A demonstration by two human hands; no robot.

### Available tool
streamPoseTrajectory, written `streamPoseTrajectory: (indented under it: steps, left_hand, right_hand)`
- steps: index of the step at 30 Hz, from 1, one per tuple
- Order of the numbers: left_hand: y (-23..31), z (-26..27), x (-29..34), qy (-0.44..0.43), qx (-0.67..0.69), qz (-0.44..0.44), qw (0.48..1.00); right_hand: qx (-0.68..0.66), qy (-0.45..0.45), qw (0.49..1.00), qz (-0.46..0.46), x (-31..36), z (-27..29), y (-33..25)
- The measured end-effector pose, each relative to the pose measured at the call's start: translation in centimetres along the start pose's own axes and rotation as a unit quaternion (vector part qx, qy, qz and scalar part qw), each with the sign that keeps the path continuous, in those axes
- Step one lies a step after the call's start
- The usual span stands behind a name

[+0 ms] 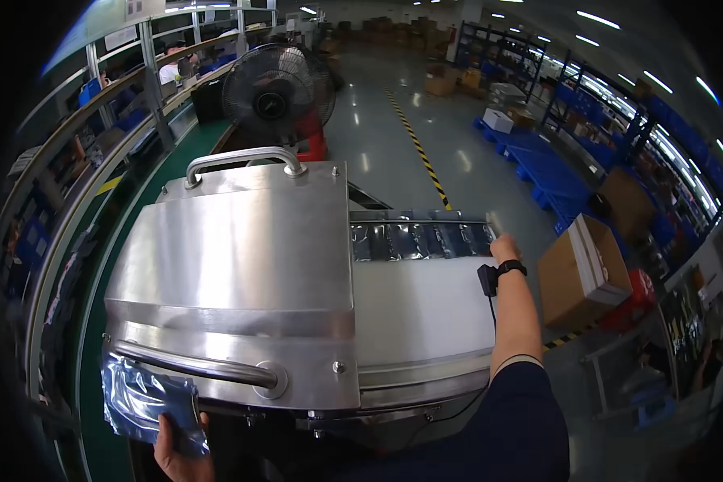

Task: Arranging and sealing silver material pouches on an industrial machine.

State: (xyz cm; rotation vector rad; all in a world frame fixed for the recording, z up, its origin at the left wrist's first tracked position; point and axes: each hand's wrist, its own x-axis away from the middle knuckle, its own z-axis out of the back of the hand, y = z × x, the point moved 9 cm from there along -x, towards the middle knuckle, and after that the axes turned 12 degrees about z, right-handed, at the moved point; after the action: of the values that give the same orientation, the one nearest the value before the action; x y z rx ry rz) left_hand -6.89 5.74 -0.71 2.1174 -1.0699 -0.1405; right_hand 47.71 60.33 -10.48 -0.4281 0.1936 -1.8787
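Note:
Shiny blue-silver anti-static bags (pixel 149 399), seemingly a small stack, are gripped in my left hand (pixel 181 454), the thumb on top. That hand is below the front handle (pixel 197 365) of a stainless steel machine cover (pixel 233 241). A white conveyor belt (pixel 422 309) extends from the cover's right side. Along its far edge lies a row of several similar bags (pixel 414 239). At the row's right end is my right hand (pixel 504 248), fingers curled and partly blurred. Whatever its fingertips hold is hidden. A black strap with a small box (pixel 488 281) is on that wrist.
A black fan (pixel 271 100) stands beyond the machine. To the right are a cardboard box (pixel 582 265), blue pallets (pixel 538 165) and storage shelves. A green-topped workbench (pixel 149 189) with racks runs along the left, a person seated behind it.

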Motion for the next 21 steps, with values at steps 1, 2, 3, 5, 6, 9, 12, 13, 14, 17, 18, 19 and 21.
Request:
streamPoseTrajectory:
  steps: [1, 2, 3, 5, 6, 9, 12, 13, 14, 17, 18, 19, 21]
  left_hand:
    - [0.2, -0.3, 0.1, 0.017, 0.005, 0.001, 1.000]
    - [0.4, -0.5, 0.2, 0.035, 0.011, 0.001, 0.999]
    - [-0.8, -1.2, 0.4, 0.043, 0.023, -0.011, 0.999]
    - [0.2, -2.9, 0.9, 0.003, -0.040, -0.056, 0.998]
    - [0.2, -5.0, 0.5, -0.038, -0.050, -0.041, 0.997]
    - [-2.2, -9.4, -1.0, -0.056, -0.054, -0.016, 0.997]
    - [-4.1, -11.6, -0.5, -0.123, -0.023, -0.010, 0.992]
    - [-5.5, -13.2, -0.1, -0.163, -0.007, 0.012, 0.987]
    - [-7.0, -13.6, 0.0, -0.175, -0.019, 0.026, 0.984]
    - [-10.1, -16.6, 1.6, -0.255, -0.031, 0.081, 0.963]
    - [-11.0, -16.9, 1.9, -0.274, -0.022, 0.074, 0.959]
    - [-11.8, -17.0, 2.5, -0.287, -0.024, 0.087, 0.954]
    - [-12.9, -16.6, 2.9, -0.248, -0.077, 0.084, 0.962]
  right_hand:
    - [0.038, 0.034, 0.999, 0.008, 0.3, 0.3, -0.8]
    - [0.075, 0.068, 0.995, 0.016, 0.8, 0.5, -1.7]
    - [0.096, 0.130, 0.985, 0.057, 1.1, 2.6, -3.4]
    - [0.065, 0.238, 0.961, 0.126, 5.5, 5.0, -5.6]
    - [0.004, 0.271, 0.934, 0.233, 5.6, 6.1, -5.7]
    - [-0.358, 0.217, 0.790, 0.447, 16.3, 9.7, -11.0]
    - [-0.490, 0.042, 0.695, 0.525, 33.9, 8.9, -14.2]
    - [-0.508, -0.024, 0.665, 0.547, 37.8, 7.7, -13.2]
    - [-0.516, -0.143, 0.642, 0.548, 42.1, 5.9, -13.5]
    - [-0.617, -0.368, 0.574, 0.394, 48.6, 0.5, -15.6]
    - [-0.623, -0.352, 0.579, 0.392, 49.1, -0.2, -15.9]
    - [-0.695, -0.312, 0.529, 0.373, 49.0, -0.2, -16.0]
    - [-0.764, -0.252, 0.479, 0.353, 47.8, -0.1, -15.3]
